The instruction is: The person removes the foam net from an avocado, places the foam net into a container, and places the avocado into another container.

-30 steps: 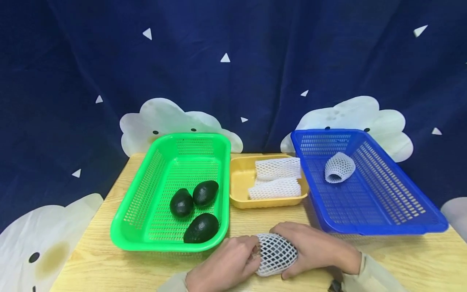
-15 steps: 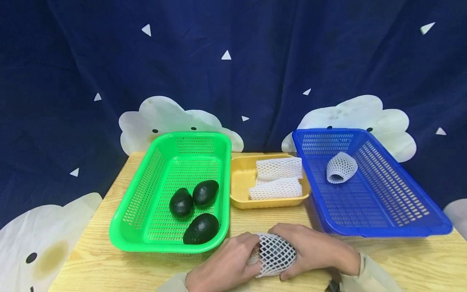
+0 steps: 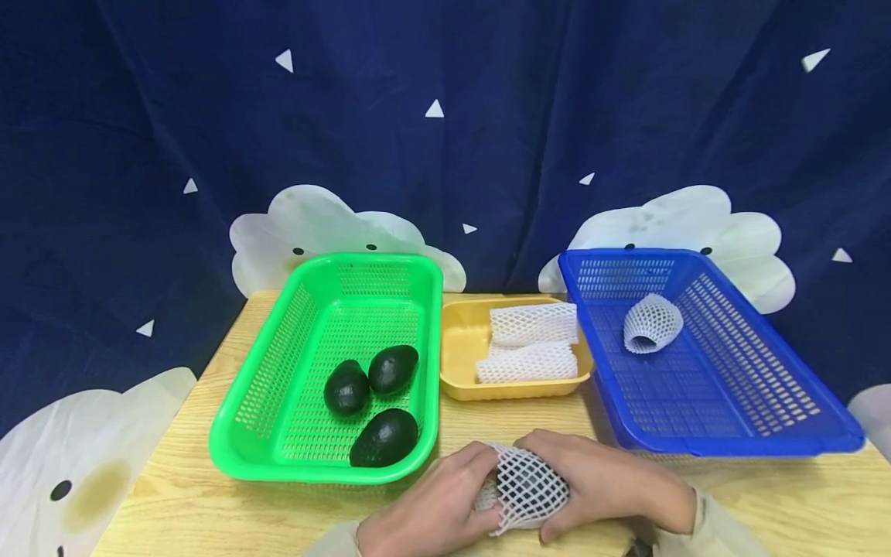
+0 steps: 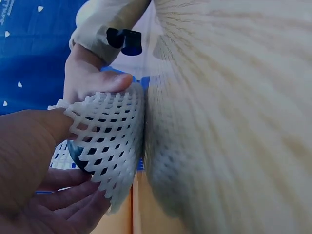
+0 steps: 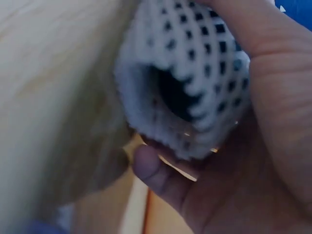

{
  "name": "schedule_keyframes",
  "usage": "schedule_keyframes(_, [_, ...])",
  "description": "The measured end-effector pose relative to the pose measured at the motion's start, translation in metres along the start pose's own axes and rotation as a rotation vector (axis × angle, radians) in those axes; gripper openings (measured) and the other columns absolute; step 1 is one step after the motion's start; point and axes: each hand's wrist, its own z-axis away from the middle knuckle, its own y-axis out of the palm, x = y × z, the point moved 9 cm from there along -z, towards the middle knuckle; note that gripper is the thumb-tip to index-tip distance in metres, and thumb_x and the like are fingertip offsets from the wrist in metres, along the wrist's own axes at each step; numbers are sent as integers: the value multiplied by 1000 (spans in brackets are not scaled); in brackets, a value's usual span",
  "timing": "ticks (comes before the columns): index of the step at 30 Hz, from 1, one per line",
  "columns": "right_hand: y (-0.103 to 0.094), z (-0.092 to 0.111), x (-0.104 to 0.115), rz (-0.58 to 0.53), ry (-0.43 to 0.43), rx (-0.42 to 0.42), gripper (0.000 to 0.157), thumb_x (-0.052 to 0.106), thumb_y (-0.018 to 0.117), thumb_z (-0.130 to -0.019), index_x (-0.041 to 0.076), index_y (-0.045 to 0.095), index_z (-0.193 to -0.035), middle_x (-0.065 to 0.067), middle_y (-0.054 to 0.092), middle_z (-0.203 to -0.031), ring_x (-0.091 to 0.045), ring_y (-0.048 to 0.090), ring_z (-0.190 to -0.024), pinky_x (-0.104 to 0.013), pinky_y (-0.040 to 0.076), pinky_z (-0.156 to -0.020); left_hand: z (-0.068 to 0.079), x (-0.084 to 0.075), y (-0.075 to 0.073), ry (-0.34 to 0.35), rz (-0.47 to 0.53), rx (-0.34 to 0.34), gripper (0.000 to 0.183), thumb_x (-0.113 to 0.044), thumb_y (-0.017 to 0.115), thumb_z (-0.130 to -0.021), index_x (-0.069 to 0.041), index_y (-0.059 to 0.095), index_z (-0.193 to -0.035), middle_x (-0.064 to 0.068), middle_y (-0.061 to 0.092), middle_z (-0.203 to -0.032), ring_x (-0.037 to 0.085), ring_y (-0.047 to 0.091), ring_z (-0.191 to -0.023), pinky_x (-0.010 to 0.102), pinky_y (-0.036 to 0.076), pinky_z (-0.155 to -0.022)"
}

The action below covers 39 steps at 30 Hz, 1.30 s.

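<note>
Near the table's front edge, both hands hold a white foam net sleeve (image 3: pixel 532 489) with a dark avocado (image 4: pixel 78 158) inside it. My left hand (image 3: pixel 440 499) pinches the sleeve's open left end, thumb on the outside and fingertips at the rim. From the right, my right hand (image 3: pixel 602 480) grips the covered avocado, its thumb and fingers on opposite sides. In the right wrist view the sleeve's other end (image 5: pixel 131 97) gapes, and the dark fruit shows within.
A green basket (image 3: pixel 240 371) at left contains 3 bare avocados (image 3: pixel 385 438). Behind the hands, a yellow tray (image 3: pixel 459 340) carries flat foam net sleeves (image 3: pixel 529 363). The blue basket (image 3: pixel 696 410) at right has a netted fruit (image 3: pixel 653 322) in it.
The sleeve's left end has spread wider, and its rim flares out at my left fingers. Both hands have stayed almost in place.
</note>
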Motion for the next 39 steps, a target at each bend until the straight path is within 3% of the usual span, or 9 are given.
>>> schedule_keyframes(6, [-5, 6, 1, 51, 50, 42, 96, 61, 88, -66, 18, 53, -145, 15, 65, -122, -1, 61, -109, -32, 57, -95, 0, 0, 1, 13, 0, -8, 29, -23, 74, -86, -14, 62, -111, -6, 66, -108, -4, 58, -91, 11, 52, -80])
schedule_keyframes(9, [-7, 8, 1, 61, 51, 45, 94, 56, 89, -66, 14, 56, -143, 14, 66, -120, -1, 61, -107, -32, 57, -94, 0, -1, 1, 18, -2, -7, 29, -23, 74, -86, -14, 61, -110, -6, 66, -108, -4, 58, -92, 11, 52, -80])
schedule_keyframes(17, [-9, 7, -3, 16, 83, 47, 64, 46, 91, -66, 22, 67, -121, 24, 64, -102, 7, 56, -90, -23, 53, -81, 0, 0, 1, -6, 6, 23, 31, -23, 74, -86, -14, 61, -112, -6, 66, -111, -5, 58, -92, 10, 51, -80])
schedule_keyframes(24, [-7, 7, -3, 21, 82, 53, 62, 45, 90, -69, 20, 68, -121, 23, 64, -101, 7, 56, -89, -23, 53, -80, 1, 0, 2, 5, 27, 14, 33, -22, 74, -86, -14, 59, -115, -4, 66, -114, -2, 60, -96, 14, 54, -84])
schedule_keyframes(29, [-6, 6, 0, 35, 52, 48, 59, 44, 89, -71, 21, 68, -121, 23, 65, -101, 9, 56, -88, -23, 54, -80, 1, 1, 6, -5, 64, 43, 40, -23, 74, -86, -14, 57, -121, -5, 65, -117, -4, 57, -97, 14, 53, -85])
schedule_keyframes(39, [-9, 6, 5, 40, -13, 15, 59, 44, 90, -69, 26, 71, -122, 20, 72, -109, 7, 63, -97, -27, 58, -87, 1, -4, 8, 38, 77, 45, 50, -22, 76, -84, -14, 52, -127, -4, 61, -123, -3, 58, -106, 14, 54, -90])
